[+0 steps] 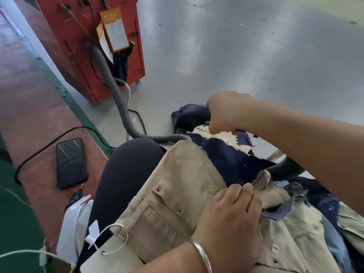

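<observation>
A beige garment (177, 194) with a flapped pocket and metal snaps lies across my lap. A frayed navy cloth piece (232, 160) lies over its upper edge. My left hand (230, 217), with a silver bangle on the wrist, rests on the beige garment and pinches its edge where it meets the navy cloth. My right hand (226, 113) reaches in from the right, fingers curled, and pinches the far beige and navy edge of the fabric (220, 134). More denim and beige pieces (325, 213) pile up at the right.
A black machine head (191, 115) sits just beyond my right hand, joined to a grey ribbed hose (116, 91) that runs to a red cabinet (78, 46). A dark phone (71, 162) lies on the red floor at my left. A white tag (94, 231) hangs from the garment.
</observation>
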### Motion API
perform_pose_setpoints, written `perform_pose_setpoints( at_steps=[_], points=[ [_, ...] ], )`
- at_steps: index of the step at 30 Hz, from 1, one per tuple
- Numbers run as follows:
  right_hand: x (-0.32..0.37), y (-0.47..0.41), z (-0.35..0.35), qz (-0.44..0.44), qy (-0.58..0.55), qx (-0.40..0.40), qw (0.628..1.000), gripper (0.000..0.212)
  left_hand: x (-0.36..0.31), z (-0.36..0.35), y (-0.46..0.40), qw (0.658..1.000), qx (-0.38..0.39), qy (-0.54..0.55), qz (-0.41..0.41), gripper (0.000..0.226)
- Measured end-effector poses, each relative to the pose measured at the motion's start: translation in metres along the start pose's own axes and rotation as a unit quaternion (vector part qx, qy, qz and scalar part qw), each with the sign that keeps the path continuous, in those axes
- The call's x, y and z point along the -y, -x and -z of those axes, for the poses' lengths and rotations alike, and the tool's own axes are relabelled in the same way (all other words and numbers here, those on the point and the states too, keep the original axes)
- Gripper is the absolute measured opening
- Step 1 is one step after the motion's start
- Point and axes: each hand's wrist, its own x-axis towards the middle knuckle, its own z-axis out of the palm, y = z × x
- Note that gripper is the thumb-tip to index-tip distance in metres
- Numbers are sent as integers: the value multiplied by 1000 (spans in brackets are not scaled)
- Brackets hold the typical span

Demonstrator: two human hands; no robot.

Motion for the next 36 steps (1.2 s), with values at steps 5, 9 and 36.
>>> perform_pose_setpoints(
  at_steps=[5,9,36],
  points=[
    [-35,30,31,-24,-118,-24,992,15,2,-3,1,999,-33,-1,-5,33],
    [-57,98,54,-32,-159,-11,987,16,-1,-10,-1,999,-46,-12,0,32],
    [-63,93,26,-68,-189,-103,974,15,16,10,-30,996,-40,-66,48,41]
  ],
)
